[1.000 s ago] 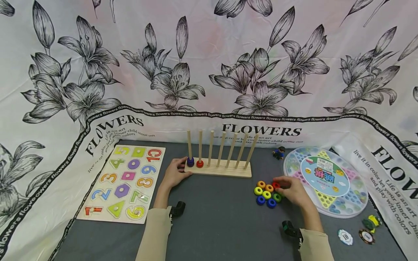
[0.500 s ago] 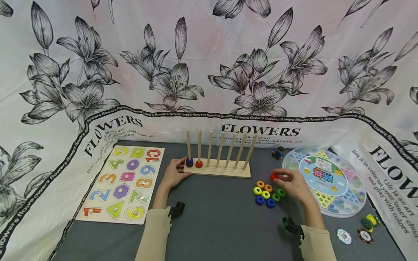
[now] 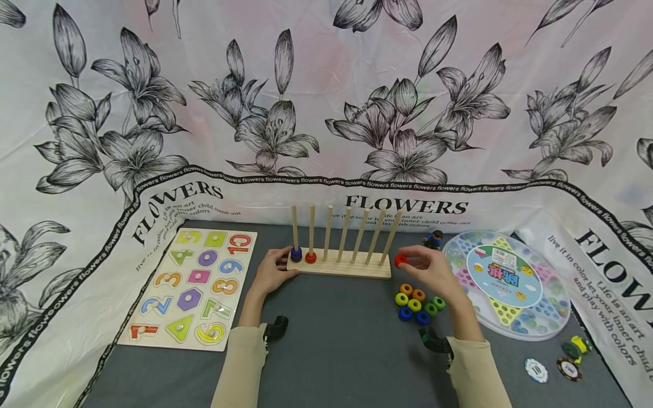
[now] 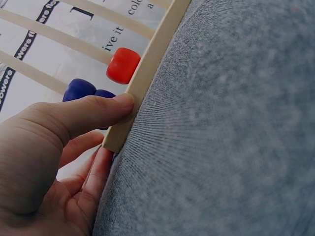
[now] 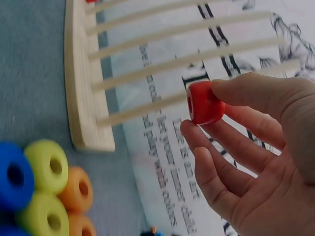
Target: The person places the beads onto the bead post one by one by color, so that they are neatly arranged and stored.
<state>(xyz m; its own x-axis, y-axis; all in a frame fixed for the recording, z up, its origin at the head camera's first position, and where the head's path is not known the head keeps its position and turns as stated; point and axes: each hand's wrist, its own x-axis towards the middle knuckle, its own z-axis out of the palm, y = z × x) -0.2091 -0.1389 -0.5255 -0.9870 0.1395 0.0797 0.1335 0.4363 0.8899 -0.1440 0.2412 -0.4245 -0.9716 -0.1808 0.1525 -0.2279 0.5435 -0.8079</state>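
Note:
A wooden peg rack (image 3: 352, 268) with several upright pegs stands at the back middle of the table. Dark blue beads (image 3: 296, 254) sit on its leftmost peg, and one red bead (image 4: 123, 65) sits at the foot of the second peg. My left hand (image 3: 271, 273) grips the left end of the base, thumb on the front edge and fingers behind. Between thumb and forefinger, my right hand (image 3: 428, 271) pinches another red bead (image 5: 205, 102), raised just right of the rack's right end. The bead's hole faces sideways in the right wrist view.
A cluster of yellow (image 3: 414, 305), orange, green and blue beads lies in front of the rack's right end. To the left is a number puzzle board (image 3: 191, 286). A round game board (image 3: 505, 277), small figures and two chips (image 3: 537, 370) are on the right.
My right hand has lifted the red bead out of the cluster and carried it left and back toward the rack's right end. The left hand stays on the base.

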